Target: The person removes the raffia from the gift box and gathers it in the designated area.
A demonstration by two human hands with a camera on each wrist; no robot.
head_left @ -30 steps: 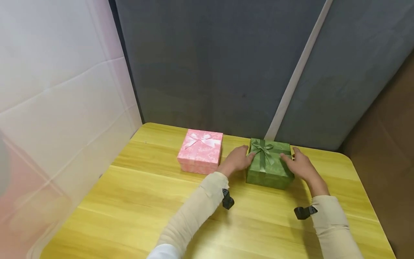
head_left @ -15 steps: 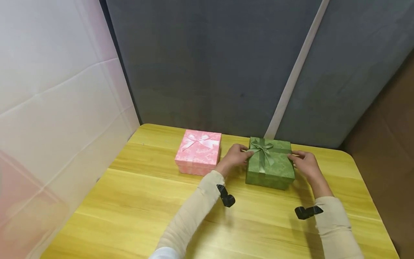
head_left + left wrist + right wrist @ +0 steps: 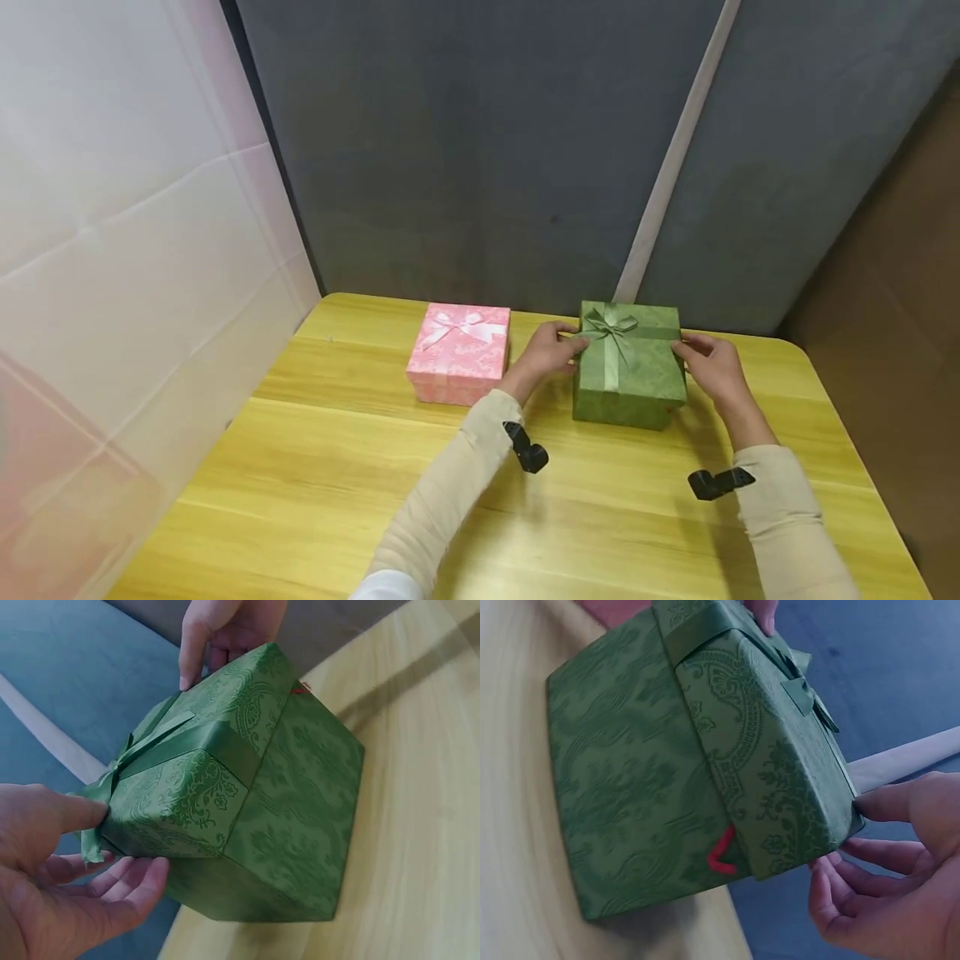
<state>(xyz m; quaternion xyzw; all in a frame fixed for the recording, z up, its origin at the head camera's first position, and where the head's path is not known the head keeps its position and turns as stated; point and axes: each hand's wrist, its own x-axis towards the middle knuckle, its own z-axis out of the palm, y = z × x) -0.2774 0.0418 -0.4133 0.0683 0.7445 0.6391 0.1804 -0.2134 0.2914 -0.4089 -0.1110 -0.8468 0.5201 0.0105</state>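
Observation:
A green gift box [image 3: 300,802] with a patterned lid [image 3: 645,371] and a green ribbon bow [image 3: 611,327] stands on the wooden table. My left hand [image 3: 546,352] pinches the lid's left edge, thumb on top and fingers at the rim below. Opposite it, my right hand [image 3: 717,371] pinches the lid's right edge in the same way. In the right wrist view a small red strip [image 3: 721,853] pokes out where lid and box body meet. The lid still sits over the body; what is inside is hidden.
A pink gift box [image 3: 468,354] with a pale bow sits just left of my left hand. The wooden table [image 3: 322,483] ends at a dark grey curtain [image 3: 480,167] behind the boxes. Pale fabric walls the left side, brown the right.
Both hands have gone from touching the green box's sides to pinching its lid edges. The lid has risen a little. The pink box stays in place while the head view shifts slightly.

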